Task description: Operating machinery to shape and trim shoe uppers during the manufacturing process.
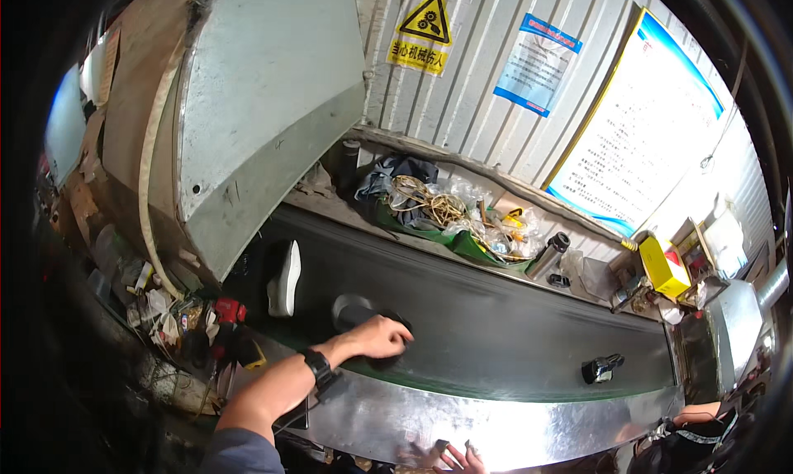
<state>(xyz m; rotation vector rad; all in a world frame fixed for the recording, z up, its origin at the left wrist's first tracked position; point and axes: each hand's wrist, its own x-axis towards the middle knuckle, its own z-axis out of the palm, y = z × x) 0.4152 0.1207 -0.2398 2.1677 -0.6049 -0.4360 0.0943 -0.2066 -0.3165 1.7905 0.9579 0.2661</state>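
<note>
My left hand (pixel 382 338), with a black watch (pixel 317 365) on its wrist, reaches over a dark conveyor belt (pixel 487 333). Its fingers are curled down, and a dark thing partly shows beneath them, too hidden to name. Right beside that hand lies a blurred dark rounded object (pixel 352 309). Farther left on the belt is a white shoe-like item (pixel 285 281). A shiny black item (pixel 601 368), perhaps a shoe, lies toward the belt's right end. Low in the picture, my right hand (pixel 458 459) shows only its fingers, spread apart over the metal ledge's near edge, holding nothing visible.
A shiny metal ledge (pixel 496 428) borders the belt's near side. Behind the belt sit a heap of cords and bags (pixel 446 209), a thermos (pixel 549 255) and a yellow box (pixel 665 267). A large metal hood (pixel 264 85) rises left; another person's arm (pixel 698 414) shows lower right.
</note>
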